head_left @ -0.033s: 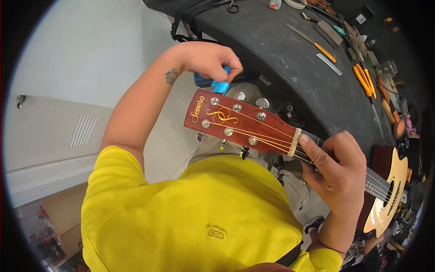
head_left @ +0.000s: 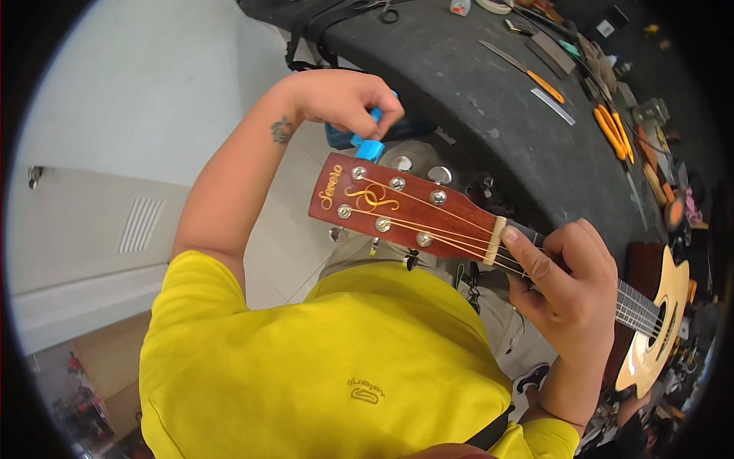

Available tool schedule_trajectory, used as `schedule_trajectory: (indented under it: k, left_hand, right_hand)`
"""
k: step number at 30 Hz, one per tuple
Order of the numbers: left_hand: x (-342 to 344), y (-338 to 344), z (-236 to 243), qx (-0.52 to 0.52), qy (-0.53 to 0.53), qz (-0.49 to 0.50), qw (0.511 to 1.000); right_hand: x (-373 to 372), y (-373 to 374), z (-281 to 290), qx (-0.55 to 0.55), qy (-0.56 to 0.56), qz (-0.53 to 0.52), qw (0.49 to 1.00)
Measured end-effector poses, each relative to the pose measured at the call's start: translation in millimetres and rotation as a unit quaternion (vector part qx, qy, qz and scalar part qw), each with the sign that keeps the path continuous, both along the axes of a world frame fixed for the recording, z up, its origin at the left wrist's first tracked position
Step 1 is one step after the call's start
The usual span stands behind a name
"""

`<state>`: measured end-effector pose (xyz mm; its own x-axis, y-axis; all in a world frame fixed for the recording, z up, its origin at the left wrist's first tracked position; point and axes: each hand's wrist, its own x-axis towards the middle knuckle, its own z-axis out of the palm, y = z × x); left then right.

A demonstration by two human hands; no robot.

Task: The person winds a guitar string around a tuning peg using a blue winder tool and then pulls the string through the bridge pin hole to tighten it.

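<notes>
My left hand (head_left: 353, 101) has its fingers closed around the crank of a blue string winder (head_left: 370, 150). The winder's head covers a tuning peg at the far edge of a reddish-brown guitar headstock (head_left: 417, 208). Near the white nut (head_left: 495, 239), my right hand (head_left: 572, 284) wraps the guitar's neck, its thumb pressed by the strings. Several strings run from the silver posts over the nut. The pale guitar body (head_left: 633, 366) extends to the right, partly hidden beyond my forearm.
A dark workbench (head_left: 459, 92) curves across the top right. On it lie an orange-handled knife (head_left: 544, 86), a metal strip (head_left: 553, 105), orange-handled pliers (head_left: 612, 134) and scissors (head_left: 388, 14). A white vented panel (head_left: 141, 224) stands at left. A blue case (head_left: 409, 131) sits below the bench edge.
</notes>
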<state>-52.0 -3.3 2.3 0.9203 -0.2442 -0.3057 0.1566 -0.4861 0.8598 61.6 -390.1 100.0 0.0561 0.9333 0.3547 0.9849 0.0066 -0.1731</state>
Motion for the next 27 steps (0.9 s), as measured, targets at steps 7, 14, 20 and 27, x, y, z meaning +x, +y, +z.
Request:
schedule_trajectory:
  k: [7,14,20,27]
  left_hand:
    - [6,-20,-20,-0.330,-0.138,0.078,0.931]
    - [6,-11,8,-0.119,0.028,0.086,0.989]
    - [-1,11,23,-0.048,0.052,0.037,0.997]
    - [15,-38,39,-0.268,0.033,0.087,0.959]
  right_hand:
    - [16,-1,-21,0.036,0.027,0.031,0.998]
    - [13,-19,-18,0.031,0.028,0.013,0.999]
    - [11,-13,-14,0.048,0.091,0.019,0.995]
    - [8,-13,-23,0.081,0.047,0.019,0.995]
